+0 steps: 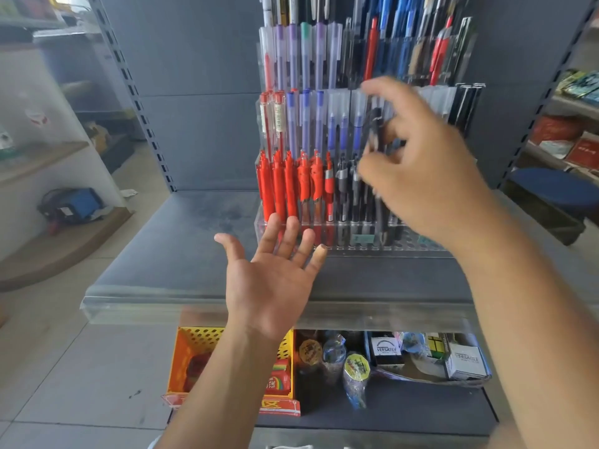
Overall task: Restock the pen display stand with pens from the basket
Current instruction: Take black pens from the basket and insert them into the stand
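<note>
Clear tiered pen display stand (351, 246) on grey shelf (181, 241): red pens (285, 189) front row left, black beside.
Right hand (421, 163) pinches dark pens (376, 131), blurred.
Left hand (272, 280) palm up, fingers spread.
Orange basket (194, 338) below, contents unclear.

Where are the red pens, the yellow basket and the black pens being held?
red pens (266, 192): head view, a barrel in the bottom row.
yellow basket (201, 335): head view, its holed wall.
black pens (376, 131): head view, the bunch in the right hand (421, 176).

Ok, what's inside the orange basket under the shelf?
The basket shows a red lump and a rainbow-striped packet; the left forearm covers the middle. No pens visible.
</note>
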Motion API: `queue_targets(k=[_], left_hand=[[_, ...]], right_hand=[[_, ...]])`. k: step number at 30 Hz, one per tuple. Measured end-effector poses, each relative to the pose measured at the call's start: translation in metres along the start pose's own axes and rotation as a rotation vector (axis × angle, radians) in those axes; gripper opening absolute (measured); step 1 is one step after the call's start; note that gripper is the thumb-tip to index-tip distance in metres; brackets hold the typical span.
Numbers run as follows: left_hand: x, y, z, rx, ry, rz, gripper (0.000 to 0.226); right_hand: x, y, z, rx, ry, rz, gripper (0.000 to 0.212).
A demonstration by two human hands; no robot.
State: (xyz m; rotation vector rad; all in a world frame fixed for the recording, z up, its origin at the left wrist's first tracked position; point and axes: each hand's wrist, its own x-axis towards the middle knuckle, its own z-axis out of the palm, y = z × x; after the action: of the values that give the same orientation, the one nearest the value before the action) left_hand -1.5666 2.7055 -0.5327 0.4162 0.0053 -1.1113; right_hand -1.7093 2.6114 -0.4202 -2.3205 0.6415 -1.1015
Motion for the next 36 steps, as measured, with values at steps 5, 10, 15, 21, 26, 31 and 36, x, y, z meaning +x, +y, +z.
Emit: queue_targets(k=[5, 10, 15, 21, 26, 31, 36], left_hand=[[-0.002, 0.0, 0.002, -0.006, -0.019, 0.01, 0.078], [-0.001, -0.002, 0.002, 0.004, -0.02, 0.005, 0.073], [-0.001, -0.002, 0.001, 0.023, -0.014, 0.004, 0.068], [0.001, -0.002, 0.001, 0.034, -0.003, 0.009, 0.067], [0.0, -0.002, 0.002, 0.034, 0.004, 0.013, 0.065], [-0.001, -0.002, 0.004, 0.039, 0.011, 0.015, 0.063], [-0.003, -0.002, 0.006, 0.022, 0.008, 0.015, 0.063]], right_hand=[[-0.005, 0.03, -0.027, 0.03, 0.249, 0.032, 0.062], [-0.01, 0.051, -0.026, 0.011, 0.299, 0.075, 0.065], [-0.013, 0.057, -0.02, -0.006, 0.247, 0.122, 0.065], [-0.018, 0.064, -0.016, -0.044, 0.242, 0.132, 0.062], [-0.021, 0.067, -0.015, -0.072, 0.224, 0.142, 0.061], [-0.021, 0.069, -0.014, -0.063, 0.206, 0.122, 0.06], [-0.023, 0.071, -0.011, -0.097, 0.195, 0.124, 0.062]])
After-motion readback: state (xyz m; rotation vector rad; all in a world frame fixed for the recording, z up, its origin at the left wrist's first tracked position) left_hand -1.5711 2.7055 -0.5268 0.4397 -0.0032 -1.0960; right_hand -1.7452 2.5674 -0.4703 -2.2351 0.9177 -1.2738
